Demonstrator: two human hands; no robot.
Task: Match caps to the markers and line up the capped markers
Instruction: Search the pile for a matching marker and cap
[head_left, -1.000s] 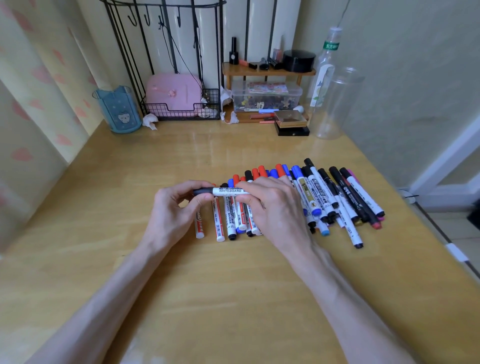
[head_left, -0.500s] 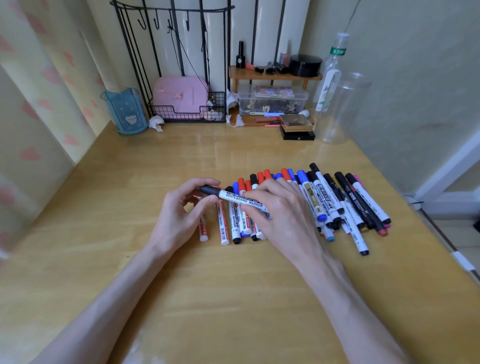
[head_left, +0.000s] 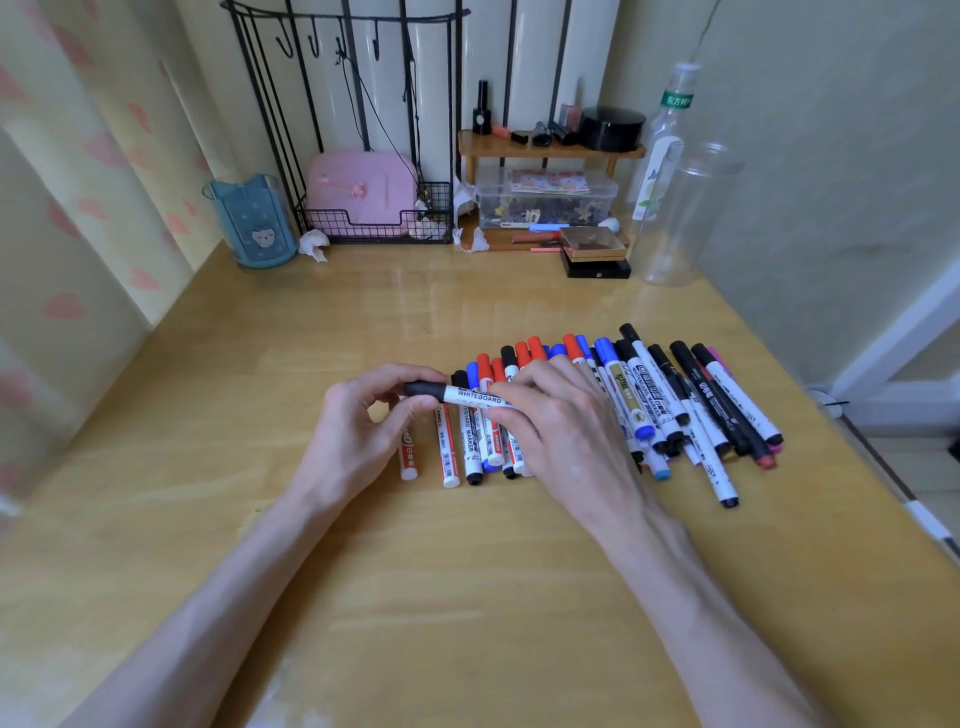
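The wooden surface (head_left: 363, 597) carries a row of capped markers (head_left: 649, 405). Over the row's left end, the right hand (head_left: 566, 431) grips the white barrel of a whiteboard marker (head_left: 475, 396) held crosswise. The left hand (head_left: 358, 431) pinches its black cap (head_left: 423, 389).

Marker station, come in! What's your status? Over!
Both busy: left hand pinches the whiteboard marker at its black cap end, right hand grips the barrel. Held crosswise over the marker row. Nothing blocking.
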